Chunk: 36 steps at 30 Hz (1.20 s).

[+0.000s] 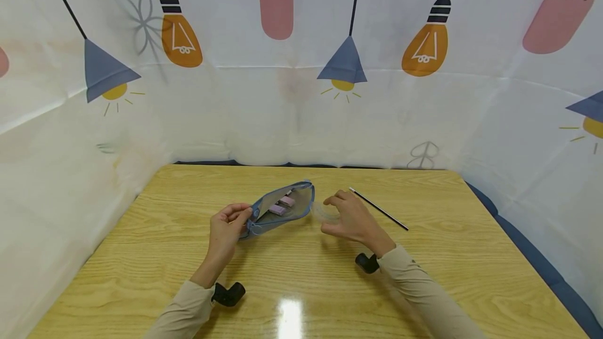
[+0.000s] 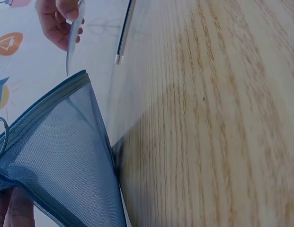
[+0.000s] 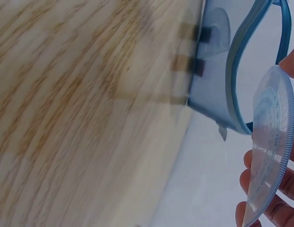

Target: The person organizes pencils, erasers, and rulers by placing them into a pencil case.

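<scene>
My left hand (image 1: 223, 232) pinches one end of a blue mesh zip pencil pouch (image 1: 270, 228), which is tilted with its mouth unzipped. Inside it lie two pinkish-purple erasers (image 1: 277, 210) and a thin dark item, partly hidden. The pouch's mesh side (image 2: 66, 146) fills the lower left of the left wrist view. Close by the pouch's right end, my right hand (image 1: 350, 217) holds a clear half-round protractor (image 3: 270, 146) between thumb and fingers. In the right wrist view the protractor's edge appears beside the pouch opening (image 3: 234, 90); whether they touch I cannot tell.
A dark pencil with a white end (image 1: 379, 209) lies on the wooden table (image 1: 292, 271) just right of my right hand. A white cloth printed with lamps and bulbs (image 1: 245, 109) hangs behind the table and along both sides. Black wrist cameras (image 1: 229, 294) sit on both arms.
</scene>
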Each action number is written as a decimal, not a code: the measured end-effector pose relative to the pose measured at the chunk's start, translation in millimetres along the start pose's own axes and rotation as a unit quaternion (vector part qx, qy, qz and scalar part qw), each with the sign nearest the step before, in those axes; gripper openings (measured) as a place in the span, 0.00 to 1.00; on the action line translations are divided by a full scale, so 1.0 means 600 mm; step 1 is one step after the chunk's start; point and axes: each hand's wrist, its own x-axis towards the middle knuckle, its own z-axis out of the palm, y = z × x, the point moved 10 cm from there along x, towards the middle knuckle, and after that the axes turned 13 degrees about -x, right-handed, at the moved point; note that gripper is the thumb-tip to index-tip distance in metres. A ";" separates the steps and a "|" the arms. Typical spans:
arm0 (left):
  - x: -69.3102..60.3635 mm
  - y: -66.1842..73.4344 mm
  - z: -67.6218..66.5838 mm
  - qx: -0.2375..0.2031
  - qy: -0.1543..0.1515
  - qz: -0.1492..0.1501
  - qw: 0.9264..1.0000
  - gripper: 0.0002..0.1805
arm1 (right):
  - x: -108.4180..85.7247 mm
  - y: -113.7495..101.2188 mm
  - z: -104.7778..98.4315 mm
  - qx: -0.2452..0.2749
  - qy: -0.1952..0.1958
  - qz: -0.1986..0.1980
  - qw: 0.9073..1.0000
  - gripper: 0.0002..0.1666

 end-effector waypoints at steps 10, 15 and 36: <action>-0.001 0.000 0.003 0.006 -0.008 0.001 1.000 0.08 | 0.002 -0.004 -0.001 -0.003 0.000 0.005 1.000 0.25; -0.002 -0.003 0.006 0.003 -0.012 0.000 1.000 0.09 | 0.005 -0.008 -0.003 -0.003 0.006 0.001 1.000 0.25; -0.009 -0.007 0.020 -0.012 -0.018 -0.006 1.000 0.11 | 0.016 -0.020 -0.003 0.007 0.007 0.007 1.000 0.24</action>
